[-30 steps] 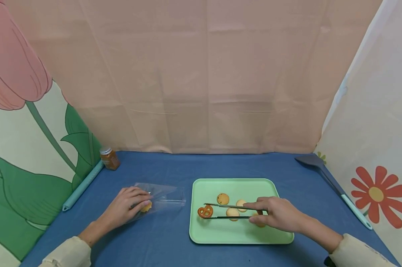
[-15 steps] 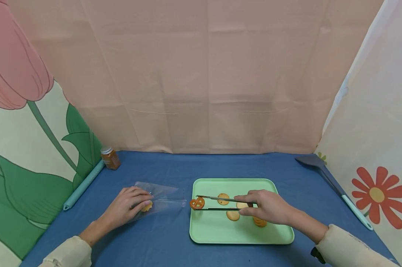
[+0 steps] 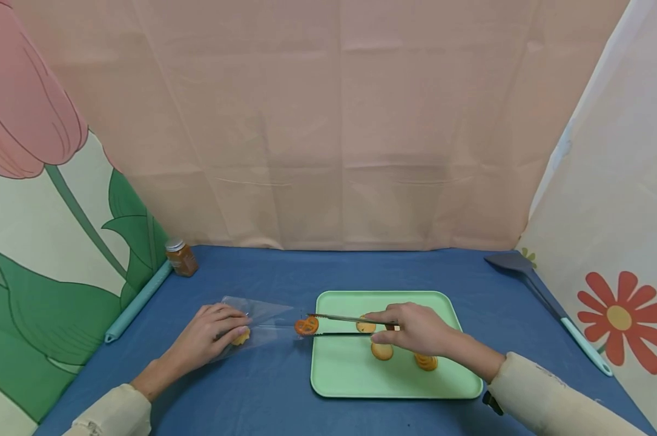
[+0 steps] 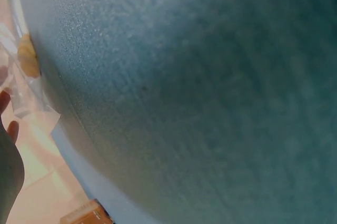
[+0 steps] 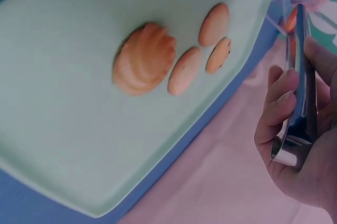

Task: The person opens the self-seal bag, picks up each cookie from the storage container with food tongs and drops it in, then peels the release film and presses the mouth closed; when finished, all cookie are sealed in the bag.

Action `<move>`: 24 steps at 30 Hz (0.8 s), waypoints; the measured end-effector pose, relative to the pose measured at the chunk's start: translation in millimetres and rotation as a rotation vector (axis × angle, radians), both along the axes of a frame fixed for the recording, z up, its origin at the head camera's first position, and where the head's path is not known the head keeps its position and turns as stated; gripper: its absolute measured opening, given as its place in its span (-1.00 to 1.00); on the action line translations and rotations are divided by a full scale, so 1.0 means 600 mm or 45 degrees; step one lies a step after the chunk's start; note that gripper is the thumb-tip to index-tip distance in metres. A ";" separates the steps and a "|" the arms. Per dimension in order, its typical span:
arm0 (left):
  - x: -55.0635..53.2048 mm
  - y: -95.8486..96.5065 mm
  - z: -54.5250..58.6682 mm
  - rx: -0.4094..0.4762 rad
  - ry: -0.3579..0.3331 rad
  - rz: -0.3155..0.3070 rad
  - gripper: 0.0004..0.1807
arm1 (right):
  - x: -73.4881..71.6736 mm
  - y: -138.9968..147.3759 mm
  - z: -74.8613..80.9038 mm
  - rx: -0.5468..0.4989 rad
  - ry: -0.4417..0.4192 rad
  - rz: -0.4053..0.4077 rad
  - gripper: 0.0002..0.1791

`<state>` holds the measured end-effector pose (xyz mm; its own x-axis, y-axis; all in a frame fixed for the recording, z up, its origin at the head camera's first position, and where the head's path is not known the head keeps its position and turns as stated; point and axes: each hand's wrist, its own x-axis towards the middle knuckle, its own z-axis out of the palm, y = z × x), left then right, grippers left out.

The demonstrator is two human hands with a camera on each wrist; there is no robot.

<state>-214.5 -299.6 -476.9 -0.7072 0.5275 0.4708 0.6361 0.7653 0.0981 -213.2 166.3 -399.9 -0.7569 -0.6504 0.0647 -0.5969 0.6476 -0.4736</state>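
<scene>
My left hand [image 3: 211, 335] holds a clear plastic bag [image 3: 268, 313] down on the blue tablecloth, its mouth facing right. A yellow scalloped cookie [image 3: 241, 337] lies inside, beside my thumb. My right hand [image 3: 418, 330] grips metal tongs [image 3: 341, 318]. Between the tong tips is a brown pretzel [image 3: 306, 326], at the bag's mouth just past the tray's left edge. On the green tray [image 3: 355, 381] lie round cookies [image 3: 382, 351], a speckled cookie [image 3: 366, 327] and a swirled cookie [image 5: 143, 60]. My right hand partly covers the cookies in the head view.
A jar [image 3: 181, 258] with a silver lid stands at the back left, next to a turquoise roll-like bar [image 3: 137, 307] along the left wall. At the right wall lies a dark spatula [image 3: 538, 297] with a pale turquoise handle. A pink cloth [image 3: 339, 133] hangs behind.
My right hand has carried the pretzel in the tongs leftward, off the tray to the bag's mouth. The swirled cookie has come into fuller view. My left hand stays put on the bag.
</scene>
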 end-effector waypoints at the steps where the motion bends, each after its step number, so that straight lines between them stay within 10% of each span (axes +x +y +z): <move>1: 0.000 0.000 0.000 -0.002 -0.001 0.002 -0.78 | -0.001 -0.003 -0.001 -0.001 0.007 0.003 -0.50; 24: -0.002 0.001 0.005 -0.009 0.010 -0.011 -0.76 | -0.019 -0.081 -0.018 0.016 -0.045 0.059 -0.52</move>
<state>-215.7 -298.7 -474.2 -0.6990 0.5368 0.4726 0.6432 0.7607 0.0873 -224.5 117.8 -410.7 -0.7278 -0.6851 0.0300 -0.6091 0.6258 -0.4873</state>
